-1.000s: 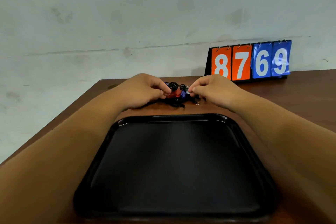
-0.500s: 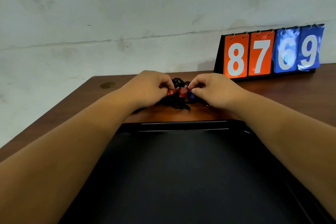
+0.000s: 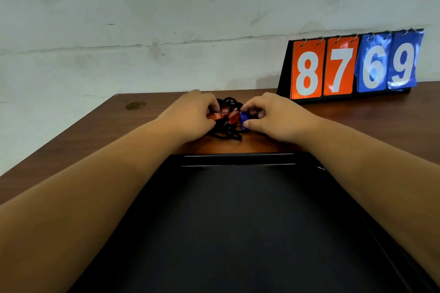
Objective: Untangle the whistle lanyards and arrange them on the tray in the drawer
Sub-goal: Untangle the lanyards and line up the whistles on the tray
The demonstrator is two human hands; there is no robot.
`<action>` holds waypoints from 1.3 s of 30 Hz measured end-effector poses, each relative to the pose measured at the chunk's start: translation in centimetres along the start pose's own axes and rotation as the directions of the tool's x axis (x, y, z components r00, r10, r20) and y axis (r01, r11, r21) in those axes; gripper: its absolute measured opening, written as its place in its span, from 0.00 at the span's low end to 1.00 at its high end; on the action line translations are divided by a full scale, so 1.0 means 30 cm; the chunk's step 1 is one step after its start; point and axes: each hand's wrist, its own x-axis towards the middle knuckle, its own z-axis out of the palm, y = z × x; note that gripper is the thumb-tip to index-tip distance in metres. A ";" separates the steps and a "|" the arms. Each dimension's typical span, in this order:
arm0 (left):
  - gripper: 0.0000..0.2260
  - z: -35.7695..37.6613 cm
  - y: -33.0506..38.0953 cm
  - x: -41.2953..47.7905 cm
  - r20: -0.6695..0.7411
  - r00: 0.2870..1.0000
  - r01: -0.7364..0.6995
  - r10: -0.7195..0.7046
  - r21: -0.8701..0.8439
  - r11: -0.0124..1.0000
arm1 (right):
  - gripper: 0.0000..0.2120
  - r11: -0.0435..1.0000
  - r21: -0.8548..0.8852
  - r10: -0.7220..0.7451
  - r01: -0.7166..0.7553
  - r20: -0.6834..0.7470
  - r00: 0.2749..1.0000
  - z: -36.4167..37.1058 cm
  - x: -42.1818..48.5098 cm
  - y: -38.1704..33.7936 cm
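Beyond the far rim of the tray (image 3: 238, 158), at twelve o'clock on the counter (image 3: 71, 140), the whistle lanyards (image 3: 227, 134) lie in one black knot, with none freed or trayed yet, I'd say. At nine o'clock of the heap the left hand (image 3: 192, 114) pinches a red whistle (image 3: 217, 116), and at three the right hand (image 3: 273, 116) pinches the blue whistle (image 3: 244, 119). Which cord runs to which whistle is lost under the hands, and no drawer shows.

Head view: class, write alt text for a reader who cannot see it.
The left hand pinches a red whistle and the right hand a blue whistle in a tangle of black lanyards on a wooden table, beyond a black tray.
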 end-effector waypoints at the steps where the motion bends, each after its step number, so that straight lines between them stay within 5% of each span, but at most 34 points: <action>1: 0.14 0.002 -0.002 0.000 -0.008 1.000 -0.001 0.000 -0.003 1.000 | 0.22 1.000 0.006 -0.001 0.001 0.002 1.000 0.001 -0.002 -0.001; 15: 0.10 -0.034 0.022 -0.023 -0.128 0.992 -0.027 -0.009 -0.278 0.960 | 0.29 0.996 0.092 0.007 -0.002 -0.058 0.998 0.008 -0.010 -0.004; 22: 0.10 -0.090 0.028 -0.035 -0.198 0.980 -0.049 -0.016 -0.321 0.946 | 0.22 0.978 0.207 0.065 -0.027 -0.181 0.981 -0.003 -0.019 0.006; 29: 0.14 -0.197 0.045 -0.068 -0.206 0.970 -0.015 -0.129 -0.581 0.814 | 0.18 0.961 0.261 0.163 -0.092 -0.265 0.950 -0.064 -0.044 0.001; 39: 0.12 -0.305 0.020 -0.262 -0.082 0.988 0.068 -0.133 -0.543 0.837 | 0.09 0.911 0.389 0.196 -0.136 -0.119 0.973 -0.136 -0.166 -0.115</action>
